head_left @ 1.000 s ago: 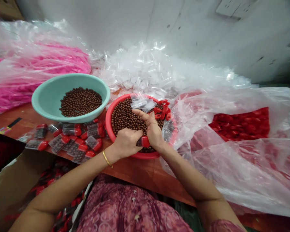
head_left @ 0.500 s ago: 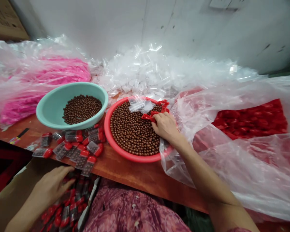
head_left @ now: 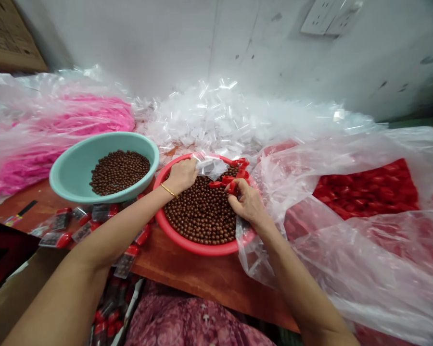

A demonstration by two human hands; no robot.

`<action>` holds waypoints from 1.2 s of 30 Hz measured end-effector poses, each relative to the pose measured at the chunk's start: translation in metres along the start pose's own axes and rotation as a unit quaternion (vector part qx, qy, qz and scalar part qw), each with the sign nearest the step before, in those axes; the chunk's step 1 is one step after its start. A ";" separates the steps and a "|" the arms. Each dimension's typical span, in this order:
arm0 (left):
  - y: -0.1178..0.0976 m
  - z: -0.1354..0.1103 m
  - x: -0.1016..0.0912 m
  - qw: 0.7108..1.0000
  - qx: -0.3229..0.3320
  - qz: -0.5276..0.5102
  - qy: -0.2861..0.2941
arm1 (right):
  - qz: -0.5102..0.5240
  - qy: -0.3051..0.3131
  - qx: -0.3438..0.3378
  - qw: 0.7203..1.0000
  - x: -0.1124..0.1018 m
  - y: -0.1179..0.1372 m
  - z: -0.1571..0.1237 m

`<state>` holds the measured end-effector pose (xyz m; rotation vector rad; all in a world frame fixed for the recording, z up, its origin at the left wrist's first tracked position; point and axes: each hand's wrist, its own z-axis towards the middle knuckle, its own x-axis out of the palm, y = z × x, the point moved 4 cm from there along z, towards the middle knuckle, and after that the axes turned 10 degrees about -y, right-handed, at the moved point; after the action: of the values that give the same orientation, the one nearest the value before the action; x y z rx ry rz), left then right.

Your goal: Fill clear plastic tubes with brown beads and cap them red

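In the head view, the left hand (head_left: 183, 174) reaches over the far left part of a red basin (head_left: 193, 246), its fingers drawn close together at a few clear plastic cases (head_left: 213, 168) by the far rim. Whether they grip one cannot be told, as the fingertips are partly hidden. A gold bracelet (head_left: 169, 190) circles that wrist. The right hand (head_left: 250, 204) is over the basin's right side, thumb and forefinger narrowed on a red cap (head_left: 232, 187). More red caps lie just beyond it, on the glossy brown beads (head_left: 202, 216) that fill much of the basin.

Left of the basin stands a teal bowl (head_left: 67, 170), with a smaller heap of similar beads inside. In front of it, bead-filled cases with red caps (head_left: 59, 239) lie scattered on the reddish tabletop (head_left: 202, 276), partly behind the left forearm; others sit below the table edge. To the right spreads a translucent plastic bag (head_left: 346, 250) of red pieces. A mound of clear cases (head_left: 216, 110) runs along the wall (head_left: 159, 43), beside bagged pink pieces (head_left: 104, 113).
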<state>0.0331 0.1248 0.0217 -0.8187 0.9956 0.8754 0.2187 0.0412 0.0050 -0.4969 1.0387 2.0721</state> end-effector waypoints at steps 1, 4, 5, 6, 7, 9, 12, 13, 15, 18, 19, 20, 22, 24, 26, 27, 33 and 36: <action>-0.001 -0.004 -0.003 1.000 0.009 0.004 -0.001 | 0.013 -0.009 0.005 1.000 -0.001 -0.001 0.000; -0.009 -0.024 -0.023 0.996 0.076 -0.036 0.015 | 0.054 -0.041 -0.002 0.998 -0.006 0.003 0.005; -0.012 -0.031 -0.030 0.993 0.095 -0.067 0.028 | 0.068 -0.034 -0.004 0.997 -0.006 0.006 0.008; -0.015 -0.038 -0.036 0.988 0.108 -0.103 0.045 | 0.084 -0.014 -0.006 0.996 -0.005 0.010 0.010; -0.018 -0.044 -0.042 0.981 0.115 -0.141 0.063 | 0.102 0.017 -0.006 0.995 -0.003 0.016 0.012; -0.023 -0.054 -0.048 0.966 0.111 -0.221 0.081 | 0.144 0.103 -0.005 0.984 0.003 0.027 0.014; -0.025 -0.061 -0.052 0.933 0.062 -0.352 0.048 | 0.206 0.209 -0.002 0.956 0.008 0.041 0.009; -0.023 -0.062 -0.053 0.920 0.040 -0.388 0.029 | 0.216 0.226 -0.004 0.950 0.008 0.044 0.006; -0.011 -0.063 -0.059 0.902 -0.015 -0.432 -0.018 | 0.199 0.231 -0.022 0.952 0.004 0.045 -0.001; 0.017 -0.065 -0.082 0.900 -0.090 -0.408 -0.126 | 0.132 0.222 -0.038 0.965 -0.004 0.039 -0.009; 0.023 -0.064 -0.090 0.910 -0.095 -0.378 -0.143 | 0.115 0.215 -0.032 0.969 -0.005 0.036 -0.009; 0.026 -0.064 -0.096 0.926 -0.081 -0.341 -0.142 | 0.103 0.203 -0.021 0.973 -0.005 0.034 -0.006; 0.021 -0.062 -0.102 0.963 -0.016 -0.250 -0.103 | 0.080 0.167 0.005 0.983 0.001 0.033 0.005; 0.007 -0.061 -0.097 0.986 0.052 -0.152 -0.054 | 0.065 0.121 0.034 0.990 0.012 0.035 0.022; -0.007 -0.062 -0.084 0.994 0.102 -0.049 -0.002 | 0.107 0.085 0.062 0.989 0.026 0.038 0.037; -0.013 -0.062 -0.076 0.992 0.119 -0.001 0.028 | 0.134 0.063 0.078 0.986 0.031 0.038 0.043; -0.034 -0.068 -0.031 0.945 0.236 0.120 0.192 | 0.294 0.006 0.294 0.909 0.040 0.005 0.030; -0.040 -0.069 -0.018 0.937 0.255 0.113 0.211 | 0.322 -0.001 0.347 0.881 0.035 -0.011 0.017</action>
<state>0.0397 0.0439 0.0226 -0.4519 1.6400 0.5924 0.2050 0.0745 -0.0124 0.2625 2.0273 2.0070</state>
